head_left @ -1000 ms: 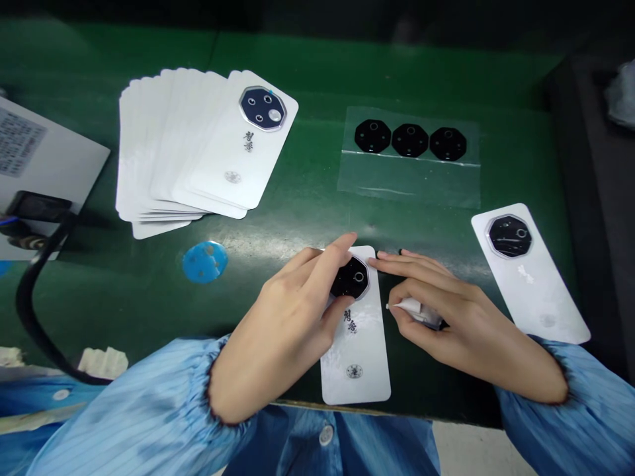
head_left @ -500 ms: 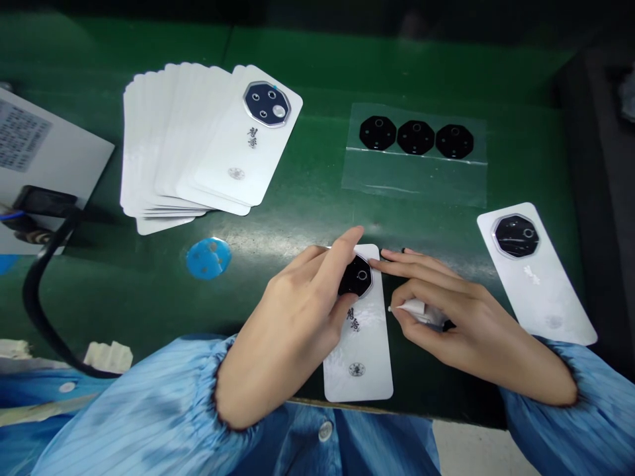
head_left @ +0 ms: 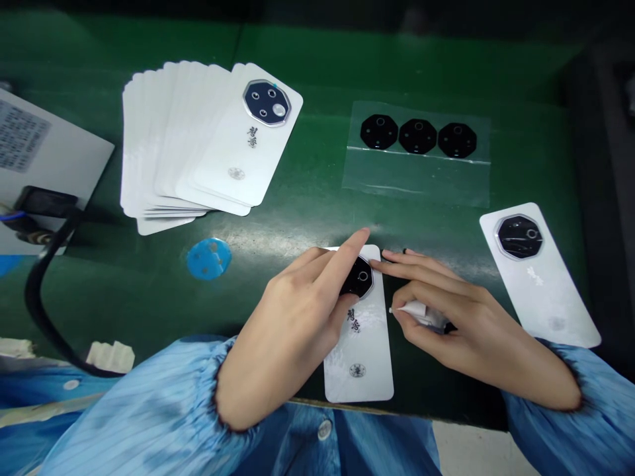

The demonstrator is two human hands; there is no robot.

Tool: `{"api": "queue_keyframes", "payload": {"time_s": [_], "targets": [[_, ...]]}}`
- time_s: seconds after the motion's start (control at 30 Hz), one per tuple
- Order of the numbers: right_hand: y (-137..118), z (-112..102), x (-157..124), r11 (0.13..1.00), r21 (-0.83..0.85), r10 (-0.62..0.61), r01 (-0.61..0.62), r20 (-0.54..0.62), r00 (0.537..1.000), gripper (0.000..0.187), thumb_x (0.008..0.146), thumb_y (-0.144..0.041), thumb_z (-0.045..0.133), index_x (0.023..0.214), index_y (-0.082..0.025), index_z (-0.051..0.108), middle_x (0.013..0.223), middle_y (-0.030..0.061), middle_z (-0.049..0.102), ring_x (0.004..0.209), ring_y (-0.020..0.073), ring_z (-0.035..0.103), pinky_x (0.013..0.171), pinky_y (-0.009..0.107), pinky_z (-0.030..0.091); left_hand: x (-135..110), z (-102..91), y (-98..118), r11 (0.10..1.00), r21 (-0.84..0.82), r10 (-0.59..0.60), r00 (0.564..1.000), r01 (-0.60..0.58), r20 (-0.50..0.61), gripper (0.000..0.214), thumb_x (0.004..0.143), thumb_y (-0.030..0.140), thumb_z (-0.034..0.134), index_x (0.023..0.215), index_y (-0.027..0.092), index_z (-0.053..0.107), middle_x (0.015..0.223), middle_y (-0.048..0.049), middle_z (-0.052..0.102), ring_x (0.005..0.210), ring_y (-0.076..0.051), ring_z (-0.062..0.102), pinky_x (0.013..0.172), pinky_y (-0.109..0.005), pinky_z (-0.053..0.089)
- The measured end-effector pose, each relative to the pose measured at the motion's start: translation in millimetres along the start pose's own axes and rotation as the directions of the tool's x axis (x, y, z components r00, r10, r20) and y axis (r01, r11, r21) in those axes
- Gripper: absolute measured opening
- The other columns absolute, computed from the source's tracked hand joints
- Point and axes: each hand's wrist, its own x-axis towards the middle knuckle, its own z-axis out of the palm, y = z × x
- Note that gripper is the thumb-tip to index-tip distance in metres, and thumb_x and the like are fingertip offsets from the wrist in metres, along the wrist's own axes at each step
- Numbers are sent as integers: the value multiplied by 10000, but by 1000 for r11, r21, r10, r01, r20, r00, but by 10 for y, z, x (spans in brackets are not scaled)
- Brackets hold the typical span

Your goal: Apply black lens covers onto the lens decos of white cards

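Left hand (head_left: pixel 288 317) on black octagonal lens (head_left: pixel 358 277)

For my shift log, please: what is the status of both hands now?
Left hand: fingers on black octagonal lens, on white phone back cover. Right hand: pinching small white tube. Another cover lies right, apart from hands.

**markings inventory, lower case**

- white phone back panel (head_left: pixel 360 350) in front of the person: two stacked black brush-style characters (head_left: pixel 352 320) are sitting mid-panel, too stylised to read for certain, with a small round dark seal (head_left: pixel 357 370) showing below them.
- top panel of the fanned stack (head_left: pixel 248 139): the same two characters (head_left: pixel 253 137) and a fainter seal (head_left: pixel 236 173) are appearing.
- right-hand panel (head_left: pixel 538 277): pale, washed-out characters (head_left: pixel 533 274) and a faint seal (head_left: pixel 557 323) are showing.
- grey sheet (head_left: pixel 49 145): a printed block (head_left: pixel 20 135) is staying too small to read.
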Motion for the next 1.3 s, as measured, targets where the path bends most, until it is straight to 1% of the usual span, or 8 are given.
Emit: {"api": "queue_keyframes", "payload": {"time_s": [0.43,0.57,0.67,0.8,0.93,1.03,1.17,1.3], "targets": [[-2,-18,-9,1000,4,1,-1,8,1000,106,904,-155,500,841,-204,568,1382,60,528,1364,211,377,1178,442,289,-52,24,-36,999,-49,-16,1000,17,24,719,853,105,586,1480,186,243,1155,-66,638,1015,-193,606,760,-270,514],[-57,8,-18,989,-77,-130,130,-4,991,114,904,-127,498,896,-169,604,1385,116,521,1356,241,390,1154,455,338,-61,43,-61,995,-97,-9,1000,11,28,748,858,116,594,1490,189,199,1216,-71,613,1070,-195,583,806,-283,518],[-106,31,-6,944,-193,-258,266,69,964,154,903,-99,493,965,-98,634,1358,194,528,1349,269,398,1159,454,332,-80,91,-104,986,-168,-8,1000,10,12,727,875,122,582,1487,208,198,1225,-66,601,1109,-190,563,874,-307,510],[-212,-3,42,858,-356,-305,369,224,926,245,878,-31,454,1034,-2,640,1330,266,522,1332,338,405,1159,487,321,-117,152,-199,969,-247,-3,999,-6,-36,671,896,204,594,1468,210,243,1274,-83,568,1154,-180,544,974,-333,481],[-416,-57,117,758,-485,-331,436,290,898,371,831,42,336,1024,63,651,1258,321,549,1227,413,501,1051,519,453,-158,148,-302,976,-214,15,999,-24,-43,723,849,324,668,1444,162,291,1391,-112,468,1271,-189,458,1074,-332,413],[-539,-46,172,725,-541,-316,427,290,903,413,835,34,293,985,41,677,1191,298,606,1154,394,572,1009,472,506,-190,147,-357,985,-168,39,998,-46,-42,784,834,378,675,1455,146,258,1429,-125,439,1332,-204,395,1109,-361,374],[-497,-3,223,824,-441,-269,356,248,931,334,848,16,367,980,-28,670,1203,255,617,1219,368,529,1059,499,456,-201,154,-369,982,-162,88,995,-94,-43,760,867,377,630,1468,172,211,1411,-122,465,1327,-218,402,1089,-401,386],[-282,-61,265,993,-42,-104,107,59,993,125,888,-127,522,866,-170,637,1332,127,557,1316,285,442,1102,467,408,-144,125,-368,978,-195,69,998,-69,-7,764,846,354,661,1459,193,235,1312,-126,484,1223,-260,451,1020,-449,426]]}}
